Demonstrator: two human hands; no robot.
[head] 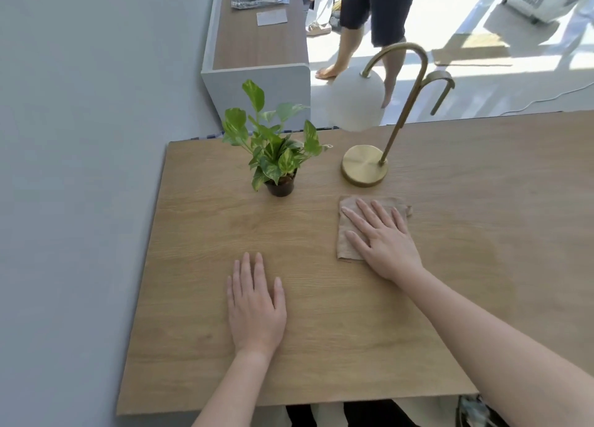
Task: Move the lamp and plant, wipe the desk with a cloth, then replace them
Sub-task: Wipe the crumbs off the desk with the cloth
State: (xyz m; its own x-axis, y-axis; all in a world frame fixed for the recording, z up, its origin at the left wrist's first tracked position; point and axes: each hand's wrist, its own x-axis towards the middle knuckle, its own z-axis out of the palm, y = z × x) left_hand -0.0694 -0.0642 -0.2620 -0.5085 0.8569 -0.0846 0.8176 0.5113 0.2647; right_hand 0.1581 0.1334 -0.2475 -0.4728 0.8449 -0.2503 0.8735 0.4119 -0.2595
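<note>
Lying flat on the wood-grain desk (193, 266), the square beige cloth (344, 251) sits under the right hand (382, 237), grip spread. The brass lamp (364, 165) and the leafy potted plant (276, 156) stand just beyond. The left hand (255, 304) rests flat on the desk, grip spread.

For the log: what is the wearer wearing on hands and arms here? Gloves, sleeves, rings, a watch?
Nothing shows. The left hand and right hand are bare: no gloves, no rings visible. Neither wrist carries a watch or band, and both forearms are uncovered to the frame edge, so no sleeve is in view.
</note>
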